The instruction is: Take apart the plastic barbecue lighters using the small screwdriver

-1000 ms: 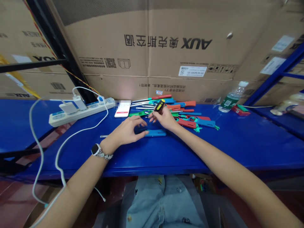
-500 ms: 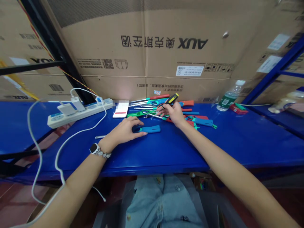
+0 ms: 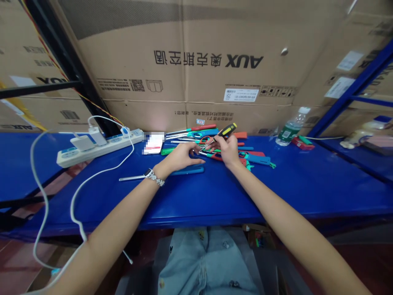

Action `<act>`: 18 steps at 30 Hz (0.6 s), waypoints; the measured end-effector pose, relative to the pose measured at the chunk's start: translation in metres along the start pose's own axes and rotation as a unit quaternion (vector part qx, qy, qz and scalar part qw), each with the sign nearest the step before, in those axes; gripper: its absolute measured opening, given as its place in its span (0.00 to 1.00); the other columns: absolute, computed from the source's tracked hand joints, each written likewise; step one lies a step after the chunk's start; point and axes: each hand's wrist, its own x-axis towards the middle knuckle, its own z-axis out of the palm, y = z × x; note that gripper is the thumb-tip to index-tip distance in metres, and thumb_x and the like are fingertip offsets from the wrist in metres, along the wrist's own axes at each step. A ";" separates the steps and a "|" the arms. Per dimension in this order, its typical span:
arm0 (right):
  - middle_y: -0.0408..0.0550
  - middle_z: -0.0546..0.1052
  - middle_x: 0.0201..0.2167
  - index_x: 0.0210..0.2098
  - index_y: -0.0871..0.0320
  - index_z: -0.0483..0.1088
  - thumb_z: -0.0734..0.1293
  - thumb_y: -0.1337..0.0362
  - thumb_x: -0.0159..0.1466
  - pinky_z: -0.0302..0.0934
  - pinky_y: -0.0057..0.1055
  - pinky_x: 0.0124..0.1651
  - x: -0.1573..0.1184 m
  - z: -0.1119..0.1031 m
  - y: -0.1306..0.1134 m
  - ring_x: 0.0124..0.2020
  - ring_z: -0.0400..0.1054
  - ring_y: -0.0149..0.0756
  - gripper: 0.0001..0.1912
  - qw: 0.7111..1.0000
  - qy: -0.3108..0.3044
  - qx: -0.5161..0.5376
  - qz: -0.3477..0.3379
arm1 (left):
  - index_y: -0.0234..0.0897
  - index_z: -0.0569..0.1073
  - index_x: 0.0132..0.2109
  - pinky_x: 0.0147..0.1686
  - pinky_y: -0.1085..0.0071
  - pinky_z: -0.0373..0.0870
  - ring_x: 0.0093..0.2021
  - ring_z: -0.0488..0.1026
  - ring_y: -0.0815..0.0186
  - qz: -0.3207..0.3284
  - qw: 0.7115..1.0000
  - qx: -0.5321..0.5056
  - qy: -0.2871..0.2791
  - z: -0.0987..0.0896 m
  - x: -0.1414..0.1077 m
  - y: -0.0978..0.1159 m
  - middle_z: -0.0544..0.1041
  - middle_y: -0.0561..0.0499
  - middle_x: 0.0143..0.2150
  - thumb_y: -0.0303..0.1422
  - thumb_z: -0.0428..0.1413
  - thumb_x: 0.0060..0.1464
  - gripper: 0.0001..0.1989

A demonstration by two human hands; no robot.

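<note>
My right hand (image 3: 229, 149) is closed around a screwdriver (image 3: 227, 130) with a black and yellow handle, its shaft slanting down to the left. The fingers of my left hand (image 3: 182, 156) are curved and parted, with the thumb stretched out, close to the screwdriver's lower end; I see nothing clearly held in them. Under that hand a blue long-nosed lighter (image 3: 196, 169) lies on the table, its metal tube pointing left and its middle hidden. More lighters, such as a blue one (image 3: 259, 159) and a red-handled one (image 3: 208, 127), lie heaped behind and beneath my right hand.
A phone (image 3: 153, 144) lies left of the heap, beside a white power strip (image 3: 104, 144) with chargers and trailing cables. To the right stand a water bottle (image 3: 290, 130) and a small red box (image 3: 302, 143). A large cardboard box (image 3: 202, 24) closes off the back of the blue table (image 3: 215, 196).
My left hand has moved off the blue lighter, up and to the right toward the screwdriver's lower end. My right hand keeps the screwdriver in nearly the same place. The view has shifted slightly.
</note>
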 end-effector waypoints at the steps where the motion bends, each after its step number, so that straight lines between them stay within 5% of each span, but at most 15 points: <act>1: 0.44 0.78 0.25 0.35 0.52 0.60 0.72 0.50 0.57 0.67 0.35 0.24 0.000 0.000 0.000 0.23 0.75 0.41 0.19 1.000 0.004 -0.001 0.000 | 0.35 0.77 0.42 0.40 0.66 0.70 0.38 0.75 0.62 0.000 1.000 -0.010 0.009 0.001 -0.004 -0.002 0.81 0.47 0.39 0.40 0.67 0.49 0.17; 8: 0.44 0.78 0.25 0.34 0.52 0.59 0.71 0.53 0.56 0.64 0.34 0.20 -0.006 0.006 -0.001 0.20 0.73 0.39 0.18 1.000 0.012 0.012 -0.004 | 0.36 0.78 0.40 0.40 0.66 0.71 0.38 0.77 0.63 -0.032 0.997 -0.059 -0.041 -0.002 -0.014 -0.010 0.82 0.47 0.37 0.38 0.66 0.50 0.13; 18: 0.41 0.77 0.23 0.34 0.51 0.57 0.71 0.54 0.56 0.61 0.31 0.18 -0.007 0.009 -0.001 0.20 0.73 0.38 0.19 1.000 0.006 0.013 -0.001 | 0.36 0.81 0.37 0.37 0.68 0.68 0.35 0.77 0.65 -0.036 0.998 -0.045 -0.037 -0.001 -0.011 -0.009 0.83 0.48 0.35 0.37 0.61 0.57 0.09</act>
